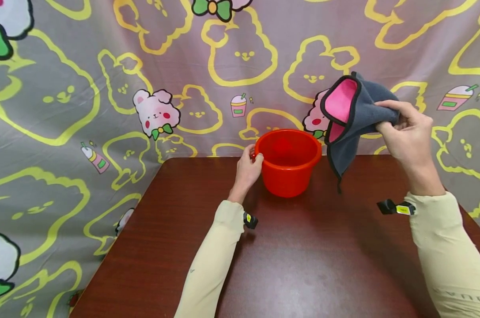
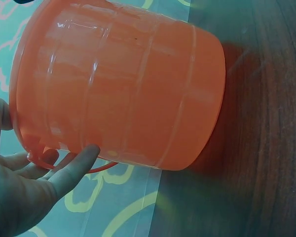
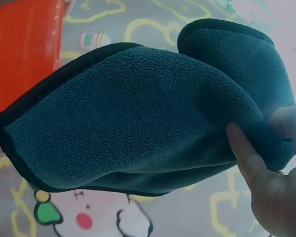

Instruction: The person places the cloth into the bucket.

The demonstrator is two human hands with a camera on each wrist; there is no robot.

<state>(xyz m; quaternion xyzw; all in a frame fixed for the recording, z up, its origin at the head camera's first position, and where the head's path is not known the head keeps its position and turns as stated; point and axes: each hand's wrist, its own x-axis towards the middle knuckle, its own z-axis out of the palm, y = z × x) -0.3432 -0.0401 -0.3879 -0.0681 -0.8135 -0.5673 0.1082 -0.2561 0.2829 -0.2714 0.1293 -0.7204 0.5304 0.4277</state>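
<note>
- My left hand (image 1: 249, 168) grips the red bucket (image 1: 287, 181), upright on the table (image 1: 176, 234), probably steadying it.
- My right hand (image 1: 410, 130) pinches the grey cloth (image 1: 368, 108) aloft beside it, so edges hang free.

Brown table (image 1: 152, 247); 1 red bucket (image 1: 287, 180) atop.

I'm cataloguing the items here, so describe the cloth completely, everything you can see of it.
The cloth has one dark grey-blue face and one bright pink face, bordered by black edging. It looks soft and thick, with a fine looped pile like towelling. The right hand pinches it between thumb and fingers, so it bunches there and flares into loose folds, the pink showing inside. It hangs above the table, right of the red bucket, a short dark tail at its lowest corner.
</note>
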